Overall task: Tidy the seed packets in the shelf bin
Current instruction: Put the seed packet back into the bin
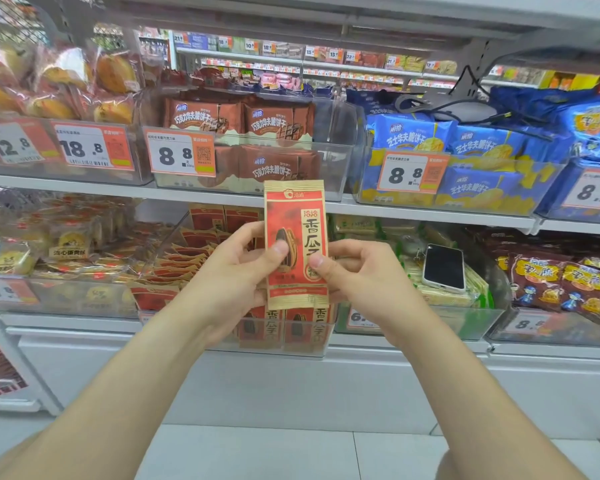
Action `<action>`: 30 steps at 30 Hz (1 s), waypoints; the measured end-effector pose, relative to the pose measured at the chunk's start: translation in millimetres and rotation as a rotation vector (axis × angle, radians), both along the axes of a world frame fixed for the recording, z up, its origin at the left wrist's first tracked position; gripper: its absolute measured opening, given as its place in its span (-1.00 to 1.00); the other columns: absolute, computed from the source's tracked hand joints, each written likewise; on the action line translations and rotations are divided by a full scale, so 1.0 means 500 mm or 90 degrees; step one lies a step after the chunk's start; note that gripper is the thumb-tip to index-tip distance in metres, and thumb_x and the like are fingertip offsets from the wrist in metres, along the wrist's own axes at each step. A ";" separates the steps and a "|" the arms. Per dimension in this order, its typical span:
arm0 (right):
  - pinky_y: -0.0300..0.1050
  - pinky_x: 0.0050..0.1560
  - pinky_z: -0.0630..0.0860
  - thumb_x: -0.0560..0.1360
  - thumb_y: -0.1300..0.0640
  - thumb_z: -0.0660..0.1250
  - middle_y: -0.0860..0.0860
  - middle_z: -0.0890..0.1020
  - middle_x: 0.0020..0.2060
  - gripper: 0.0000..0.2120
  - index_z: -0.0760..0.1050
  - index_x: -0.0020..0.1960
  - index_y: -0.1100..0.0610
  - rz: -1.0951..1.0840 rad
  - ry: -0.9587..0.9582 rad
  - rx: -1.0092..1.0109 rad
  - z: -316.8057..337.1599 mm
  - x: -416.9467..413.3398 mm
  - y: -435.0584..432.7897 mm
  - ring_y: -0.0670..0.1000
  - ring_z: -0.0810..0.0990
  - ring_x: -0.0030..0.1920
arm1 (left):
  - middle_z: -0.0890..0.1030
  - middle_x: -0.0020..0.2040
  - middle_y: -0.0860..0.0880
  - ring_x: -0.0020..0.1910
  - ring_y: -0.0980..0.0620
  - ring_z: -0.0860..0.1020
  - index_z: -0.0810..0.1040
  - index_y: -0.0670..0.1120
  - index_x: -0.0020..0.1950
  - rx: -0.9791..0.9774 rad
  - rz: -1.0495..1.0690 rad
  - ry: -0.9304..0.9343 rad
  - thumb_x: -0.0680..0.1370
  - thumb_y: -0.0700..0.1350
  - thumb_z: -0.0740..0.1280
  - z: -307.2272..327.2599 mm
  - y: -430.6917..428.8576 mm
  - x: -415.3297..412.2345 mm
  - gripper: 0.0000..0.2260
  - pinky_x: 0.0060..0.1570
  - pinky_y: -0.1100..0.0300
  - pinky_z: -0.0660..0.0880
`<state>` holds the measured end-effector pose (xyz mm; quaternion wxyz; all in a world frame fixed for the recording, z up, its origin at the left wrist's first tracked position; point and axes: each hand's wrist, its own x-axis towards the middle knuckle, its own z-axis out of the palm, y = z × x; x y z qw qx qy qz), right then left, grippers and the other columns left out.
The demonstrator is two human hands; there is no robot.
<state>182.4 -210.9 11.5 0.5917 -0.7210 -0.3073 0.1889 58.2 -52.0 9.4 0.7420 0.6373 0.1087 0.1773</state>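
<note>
a: holding one seed packet (296,237) upright in front of the shelf bin (167,251), clear of the rest. pinched low down from both sides: left hand (236,271) with thumb flat on the printed face and fingers curled behind, right hand (357,271) likewise, thumb pressed by the round seal.

b: mid-step, then?

a: judged so. looked like squaring up a single packet before filing; not yet set back.

b: and behind the hands?

a: just below and beyond, saw the bin's clear front wall (302,346) with a few upright packets (293,325) standing against that wall, faces out. deeper in, on the left, a loose pile (177,265) lying slanted and fanned, unsorted.

b: next move?

a: probably called for lowering the held packet behind the front row, face out, then gathering the pile. needed care at the front rim and at the slanted left wall.

b: room enough?

a: open gap above the bin, capped by the upper shelf edge (413,211); had to come in under that lip. on the right, kept in mind a phone (443,268) resting on green packets (477,284) in the neighbouring bin, near the right hand.
</note>
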 end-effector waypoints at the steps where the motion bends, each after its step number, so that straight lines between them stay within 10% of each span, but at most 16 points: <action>1: 0.23 0.05 0.74 0.61 0.06 0.49 0.05 0.81 -0.11 -0.78 0.68 0.23 0.10 -0.021 -0.017 0.017 -0.002 0.000 0.002 0.11 0.81 -0.06 | 0.76 0.20 -0.13 0.21 -0.14 0.74 0.48 0.04 0.47 0.021 -0.027 0.027 0.72 -0.22 0.31 0.000 0.007 -0.003 -0.66 0.21 -0.16 0.67; 15: -0.13 0.00 0.70 0.60 0.10 0.52 -0.12 0.77 0.06 -0.60 0.49 0.38 -0.05 -0.056 -0.088 0.105 -0.008 -0.008 0.043 -0.14 0.75 0.07 | 0.76 0.21 -0.04 0.23 -0.05 0.73 0.54 0.07 0.49 0.253 -0.124 0.086 0.68 -0.27 0.40 0.004 0.088 -0.008 -0.57 0.25 -0.06 0.65; 22: 0.04 0.17 0.67 0.63 0.20 0.47 -0.09 0.76 -0.01 -0.75 0.45 0.22 0.06 -0.183 -0.223 0.252 -0.003 0.012 0.093 -0.11 0.75 0.06 | 0.73 -0.09 0.17 -0.09 0.22 0.68 0.69 0.12 0.05 0.612 0.290 0.101 0.59 -0.16 0.51 -0.024 0.166 0.013 -0.83 0.09 0.17 0.66; 30: -0.35 -0.11 0.52 0.65 0.10 0.45 -0.18 0.71 -0.14 -0.82 0.47 0.17 0.02 -0.117 -0.384 0.054 -0.054 0.053 0.176 -0.18 0.68 -0.09 | 0.69 0.17 0.22 0.17 0.18 0.63 0.64 0.13 0.32 0.819 0.020 0.197 0.55 0.30 0.43 -0.060 0.173 0.045 -0.59 0.27 0.11 0.57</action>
